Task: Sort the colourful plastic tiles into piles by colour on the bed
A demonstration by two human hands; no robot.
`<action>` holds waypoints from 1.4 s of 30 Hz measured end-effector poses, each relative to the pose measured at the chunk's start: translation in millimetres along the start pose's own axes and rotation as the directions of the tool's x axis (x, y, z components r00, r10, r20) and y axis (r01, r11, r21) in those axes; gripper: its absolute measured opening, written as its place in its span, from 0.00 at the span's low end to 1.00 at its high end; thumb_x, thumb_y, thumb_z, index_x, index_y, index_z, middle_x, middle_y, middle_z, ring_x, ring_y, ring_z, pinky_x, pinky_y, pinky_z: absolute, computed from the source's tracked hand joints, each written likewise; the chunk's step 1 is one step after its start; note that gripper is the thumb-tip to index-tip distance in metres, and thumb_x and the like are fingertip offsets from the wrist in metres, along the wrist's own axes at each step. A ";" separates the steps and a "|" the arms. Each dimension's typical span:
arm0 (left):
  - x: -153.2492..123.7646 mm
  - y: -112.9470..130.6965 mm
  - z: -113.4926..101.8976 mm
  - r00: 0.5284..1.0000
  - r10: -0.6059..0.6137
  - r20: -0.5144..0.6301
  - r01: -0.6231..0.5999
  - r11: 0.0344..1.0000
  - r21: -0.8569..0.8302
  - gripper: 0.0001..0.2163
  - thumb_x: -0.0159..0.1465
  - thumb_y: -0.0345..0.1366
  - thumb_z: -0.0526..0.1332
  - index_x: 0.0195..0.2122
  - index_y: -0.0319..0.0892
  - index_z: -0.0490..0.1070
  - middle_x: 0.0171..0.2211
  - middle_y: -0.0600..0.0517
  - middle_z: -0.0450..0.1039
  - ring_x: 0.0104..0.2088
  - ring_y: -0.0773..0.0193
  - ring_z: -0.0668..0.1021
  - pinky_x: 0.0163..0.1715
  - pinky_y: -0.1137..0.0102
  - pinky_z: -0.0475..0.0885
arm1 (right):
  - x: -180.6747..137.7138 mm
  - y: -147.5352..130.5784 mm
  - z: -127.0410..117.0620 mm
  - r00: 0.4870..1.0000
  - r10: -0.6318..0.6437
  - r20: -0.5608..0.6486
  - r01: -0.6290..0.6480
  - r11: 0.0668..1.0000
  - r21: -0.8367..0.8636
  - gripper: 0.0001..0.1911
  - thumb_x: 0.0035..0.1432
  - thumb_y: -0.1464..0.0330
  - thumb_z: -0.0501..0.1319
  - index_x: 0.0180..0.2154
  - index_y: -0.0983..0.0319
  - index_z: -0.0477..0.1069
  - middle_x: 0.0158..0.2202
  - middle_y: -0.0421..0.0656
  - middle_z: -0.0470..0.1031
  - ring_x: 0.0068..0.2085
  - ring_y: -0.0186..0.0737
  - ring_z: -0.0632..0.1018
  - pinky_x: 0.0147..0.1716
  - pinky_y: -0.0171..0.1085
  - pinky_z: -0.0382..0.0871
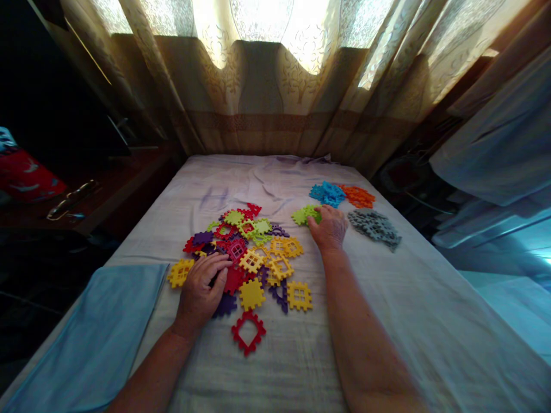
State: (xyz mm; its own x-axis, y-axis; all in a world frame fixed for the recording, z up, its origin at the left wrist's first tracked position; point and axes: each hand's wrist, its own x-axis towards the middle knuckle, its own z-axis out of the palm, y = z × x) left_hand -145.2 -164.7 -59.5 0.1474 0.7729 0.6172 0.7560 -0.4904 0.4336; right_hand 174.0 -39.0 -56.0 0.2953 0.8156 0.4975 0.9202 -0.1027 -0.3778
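A mixed pile of plastic interlocking tiles with notched edges lies mid-table: red tiles (235, 279), yellow tiles (252, 294), purple tiles (225, 305) and lime green tiles (261, 225). My left hand (202, 285) rests on the near left side of this pile, fingers loosely bent, thumb apart from them, with no tile visible in its grasp. Farther right, my right hand (330, 228) reaches over a small lime green group, its thumb and fingers closed at a green tile (316, 214). Its fingertips are partly hidden. One red frame tile (248, 332) lies by itself nearest me.
Sorted tiles form a blue heap (328, 194), an orange heap (358, 196) and a grey heap (375, 228) at the right. A folded blue cloth (92, 332) covers the left edge of the sheet-covered table (275, 373). Patterned curtains (275, 86) hang behind.
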 end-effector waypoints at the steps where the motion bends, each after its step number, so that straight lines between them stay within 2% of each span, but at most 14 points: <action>1: 0.0 0.2 -0.1 1.000 0.001 0.001 -0.001 1.000 0.001 0.09 0.67 0.35 0.56 0.41 0.46 0.76 0.43 0.50 0.80 0.48 0.59 0.79 0.55 0.56 0.71 | -0.4 -0.4 0.2 1.000 0.011 -0.002 -0.011 1.000 -0.004 0.15 0.55 0.65 0.59 0.44 0.60 0.76 0.53 0.50 0.73 0.54 0.53 0.68 0.52 0.51 0.60; 8: -1.0 -0.5 1.4 1.000 -0.003 -0.001 0.002 1.000 -0.007 0.08 0.67 0.34 0.56 0.41 0.46 0.76 0.44 0.50 0.80 0.49 0.59 0.79 0.55 0.56 0.71 | -0.8 -9.5 -4.0 1.000 0.010 -0.025 -0.010 1.000 0.023 0.15 0.56 0.66 0.58 0.45 0.60 0.76 0.56 0.53 0.70 0.57 0.55 0.66 0.53 0.54 0.59; 13: -1.2 -0.9 1.7 1.000 -0.017 0.007 0.017 1.000 -0.023 0.08 0.67 0.34 0.57 0.41 0.46 0.76 0.44 0.51 0.80 0.48 0.59 0.79 0.55 0.56 0.71 | -4.2 -31.9 -2.7 0.992 -0.129 0.007 0.127 0.982 0.138 0.13 0.58 0.68 0.57 0.42 0.60 0.78 0.53 0.52 0.74 0.55 0.52 0.69 0.54 0.51 0.60; 17: -0.5 0.4 0.5 1.000 -0.026 0.011 0.026 0.999 -0.026 0.09 0.67 0.35 0.56 0.40 0.46 0.76 0.43 0.50 0.80 0.48 0.59 0.79 0.55 0.56 0.71 | -13.7 -55.3 2.3 0.933 -0.330 0.144 0.289 0.925 0.248 0.13 0.59 0.69 0.57 0.42 0.59 0.78 0.48 0.48 0.78 0.50 0.48 0.73 0.54 0.47 0.62; 20: -0.2 1.4 0.7 0.999 -0.044 0.010 0.044 0.999 -0.030 0.09 0.67 0.36 0.56 0.40 0.47 0.77 0.43 0.50 0.80 0.48 0.59 0.79 0.56 0.55 0.71 | -21.3 -69.8 1.9 0.869 -0.409 0.277 0.345 0.904 0.254 0.13 0.60 0.69 0.57 0.43 0.59 0.78 0.47 0.47 0.79 0.50 0.46 0.74 0.53 0.45 0.63; 24: -0.3 1.9 1.5 0.999 -0.052 0.009 0.052 0.998 -0.029 0.09 0.67 0.36 0.56 0.40 0.47 0.77 0.43 0.50 0.80 0.48 0.59 0.79 0.56 0.55 0.70 | -27.5 -79.5 -1.7 0.836 -0.385 0.392 0.342 0.923 0.177 0.15 0.60 0.68 0.58 0.47 0.60 0.77 0.48 0.48 0.79 0.51 0.48 0.74 0.51 0.44 0.63; 30: 0.0 1.6 0.8 0.999 -0.044 0.006 0.044 0.998 -0.035 0.09 0.66 0.35 0.56 0.40 0.47 0.77 0.43 0.50 0.80 0.48 0.59 0.79 0.56 0.55 0.71 | -30.2 -80.6 1.1 0.795 -0.412 0.445 0.371 0.911 0.181 0.14 0.61 0.68 0.58 0.46 0.56 0.78 0.49 0.46 0.79 0.51 0.47 0.74 0.52 0.44 0.62; 34: 0.1 1.9 0.0 0.999 -0.047 0.020 0.047 0.998 -0.032 0.09 0.66 0.35 0.56 0.41 0.46 0.77 0.44 0.50 0.80 0.48 0.59 0.79 0.56 0.55 0.71 | -29.7 -80.3 2.6 0.798 -0.402 0.449 0.360 0.915 0.179 0.14 0.59 0.70 0.58 0.43 0.57 0.79 0.48 0.46 0.79 0.50 0.46 0.74 0.51 0.42 0.63; 42: 0.3 2.0 0.2 0.999 -0.036 0.025 0.037 0.999 -0.019 0.10 0.67 0.36 0.55 0.40 0.46 0.77 0.43 0.50 0.80 0.48 0.59 0.79 0.55 0.55 0.71 | -28.9 -79.9 2.4 0.817 -0.354 0.455 0.303 0.935 0.183 0.17 0.56 0.73 0.58 0.46 0.60 0.78 0.48 0.48 0.79 0.50 0.46 0.74 0.51 0.42 0.63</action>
State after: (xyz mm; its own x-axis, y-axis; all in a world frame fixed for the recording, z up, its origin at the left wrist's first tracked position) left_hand -143.5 -165.4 -58.6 0.1355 0.7998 0.5848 0.7488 -0.4691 0.4682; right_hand 91.3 -53.0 -42.1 -0.2017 0.9619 0.1847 0.9029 0.2557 -0.3456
